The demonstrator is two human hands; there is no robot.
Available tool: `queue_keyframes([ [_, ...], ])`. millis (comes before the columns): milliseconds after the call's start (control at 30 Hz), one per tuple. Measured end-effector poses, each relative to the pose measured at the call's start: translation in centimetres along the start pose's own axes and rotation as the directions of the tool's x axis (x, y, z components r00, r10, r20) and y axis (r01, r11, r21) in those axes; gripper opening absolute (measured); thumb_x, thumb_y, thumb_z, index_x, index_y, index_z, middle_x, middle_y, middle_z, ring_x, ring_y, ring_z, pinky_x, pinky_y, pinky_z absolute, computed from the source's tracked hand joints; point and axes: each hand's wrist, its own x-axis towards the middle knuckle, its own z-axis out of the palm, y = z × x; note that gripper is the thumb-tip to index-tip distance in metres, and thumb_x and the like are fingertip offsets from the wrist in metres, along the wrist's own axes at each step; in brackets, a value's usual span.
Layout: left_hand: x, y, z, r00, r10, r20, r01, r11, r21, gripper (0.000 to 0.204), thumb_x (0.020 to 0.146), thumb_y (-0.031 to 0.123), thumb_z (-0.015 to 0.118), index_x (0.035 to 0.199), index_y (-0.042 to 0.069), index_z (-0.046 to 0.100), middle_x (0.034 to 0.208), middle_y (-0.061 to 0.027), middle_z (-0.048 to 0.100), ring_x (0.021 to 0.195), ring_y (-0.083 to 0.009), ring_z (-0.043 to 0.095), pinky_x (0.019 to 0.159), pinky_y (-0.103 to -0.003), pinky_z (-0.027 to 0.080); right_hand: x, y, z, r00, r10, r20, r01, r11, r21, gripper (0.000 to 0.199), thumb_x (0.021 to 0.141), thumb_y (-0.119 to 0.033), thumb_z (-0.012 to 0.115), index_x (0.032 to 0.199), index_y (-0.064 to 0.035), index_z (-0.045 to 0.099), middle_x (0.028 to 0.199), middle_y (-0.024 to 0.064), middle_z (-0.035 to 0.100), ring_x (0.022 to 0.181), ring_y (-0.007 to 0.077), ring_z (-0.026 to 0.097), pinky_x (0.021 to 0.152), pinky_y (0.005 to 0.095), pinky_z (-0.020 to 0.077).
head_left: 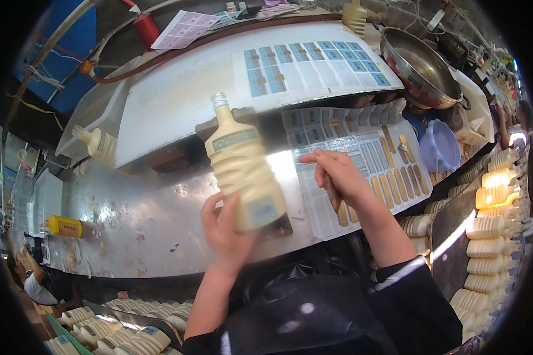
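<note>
Bottle (pixel 244 171), cream and wavy-sided, long axis running neck-away, lies just ahead of the left hand (pixel 226 228), which I see clasping its lower side; the right hand (pixel 342 176), farther rightward, curls around a slim brown tool (pixel 333 193).

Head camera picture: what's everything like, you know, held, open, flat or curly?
Big cream bottle: held by the left hand, labels on
Brown stick: held by the right hand
Near sticker sheet: far edge curled
Far sticker sheet: flat, some spaces blank
Purple bucket: open
Metal pan: open
</note>
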Motion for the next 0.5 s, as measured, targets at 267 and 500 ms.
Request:
queue_keyframes([
  [267, 6.2, -1.7, -1.0, 0.93, -0.361, 0.064, 0.34, 0.784, -0.52, 0.06, 0.108, 0.038, 0.048, 0.153, 0.0, 0.038, 0.153, -0.0164, 0.045, 0.14, -0.0273, 0.045, 0.115, -0.042, 0.038, 2.5, 1.5, 1.6, 0.984, -0.145, -0.105, 0.151, 0.987, 0.05, 0.042, 0.108, -0.036, 0.05, 0.109, -0.0009, 0.074, 0.08, -0.0041, 0.062, 0.06, 0.0031, 0.05, 0.053, 0.0198, 0.0382],
  [500, 10.7, -4.6, 0.6, 0.786, -0.504, 0.359, 0.543, 0.283, -0.791, 0.049, 0.11, 0.037, 0.044, 0.142, 0.001, 0.052, 0.134, -0.0115, 0.061, 0.124, -0.0223, 0.057, 0.108, -0.037, 0.044, 4.8, 0.6, 6.3, 0.972, -0.215, 0.1, 0.229, 0.96, -0.163, 0.042, 0.106, -0.036, 0.054, 0.12, -0.0006, 0.071, 0.085, -0.0022, 0.064, 0.069, 0.004, 0.052, 0.059, 0.0218, 0.0418],
])
